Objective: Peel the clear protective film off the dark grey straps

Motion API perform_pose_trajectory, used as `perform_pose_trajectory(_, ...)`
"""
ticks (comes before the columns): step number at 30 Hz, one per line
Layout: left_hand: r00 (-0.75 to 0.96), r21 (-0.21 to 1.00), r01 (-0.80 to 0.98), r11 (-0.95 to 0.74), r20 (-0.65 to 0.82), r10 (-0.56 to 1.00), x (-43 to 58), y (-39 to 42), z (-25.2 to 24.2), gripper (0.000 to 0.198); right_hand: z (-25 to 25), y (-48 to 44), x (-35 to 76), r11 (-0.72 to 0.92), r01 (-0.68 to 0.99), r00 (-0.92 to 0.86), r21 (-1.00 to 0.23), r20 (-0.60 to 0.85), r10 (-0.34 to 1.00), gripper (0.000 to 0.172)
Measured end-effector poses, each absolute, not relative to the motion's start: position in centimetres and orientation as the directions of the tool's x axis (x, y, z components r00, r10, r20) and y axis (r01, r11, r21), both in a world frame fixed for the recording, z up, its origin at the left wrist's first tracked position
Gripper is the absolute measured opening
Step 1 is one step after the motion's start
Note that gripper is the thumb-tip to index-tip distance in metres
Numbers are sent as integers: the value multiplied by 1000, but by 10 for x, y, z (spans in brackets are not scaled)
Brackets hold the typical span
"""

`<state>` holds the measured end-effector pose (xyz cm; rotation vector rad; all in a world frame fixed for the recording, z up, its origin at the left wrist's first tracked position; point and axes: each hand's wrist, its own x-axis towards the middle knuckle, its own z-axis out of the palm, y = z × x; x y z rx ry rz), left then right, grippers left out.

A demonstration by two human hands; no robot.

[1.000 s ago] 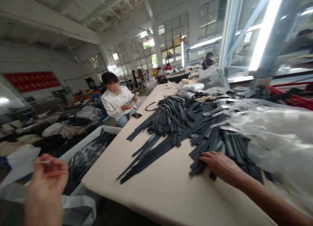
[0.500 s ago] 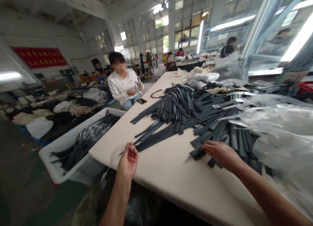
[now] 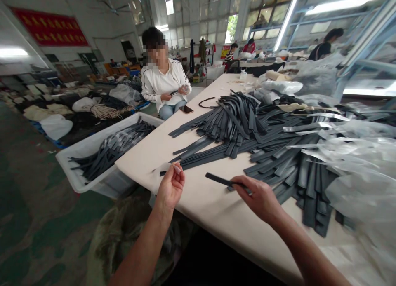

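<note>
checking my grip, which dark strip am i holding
The strip in your right hand, its free end pointing left; other strips lie on the table or in the bin.

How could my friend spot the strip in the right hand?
Find the long, cream-topped table heaped with flat dark-grey strips. At its near side is a bare right hand. The straight, flat dark-grey strip pointing left from it is the one: it's held, while its neighbours lie on the table.
</note>
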<state>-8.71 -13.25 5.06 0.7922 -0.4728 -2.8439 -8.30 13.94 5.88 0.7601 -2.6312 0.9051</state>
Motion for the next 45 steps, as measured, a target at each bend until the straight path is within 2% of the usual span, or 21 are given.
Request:
perform_pose_trajectory(6,-866,387,105,-916,-417,-276,-87,-134,44,20,70,79,-69,592,-475,-877,-651,294,-381,25)
perform_pose_trajectory(10,-880,420,153,-895,-353,-317,-88,-136,40,21,71,66,-68,537,-472,-871,-699,275,-407,24)
perform_pose_trajectory(14,-855,414,153,-897,-400,-330,-87,-136,45,15,72,60,-71,525,-465,-866,-713,242,-438,24)
perform_pose_trajectory(22,-804,372,73,-925,-528,-275,-79,-136,54,20,67,55,-79,507,-448,-874,-736,239,-424,25)
perform_pose_trajectory(28,-809,372,69,-926,-523,-270,-76,-136,47,19,64,55,-75,549,-472,-874,-690,285,-393,27)
perform_pose_trajectory(41,-846,485,70,-871,-435,-310,-67,-147,27,2,61,51,-66,639,-587,-808,-498,409,-423,26)
perform_pose_trajectory(45,-835,500,72,-863,-443,-327,-65,-148,26,6,58,52,-65,646,-588,-807,-487,407,-428,26)
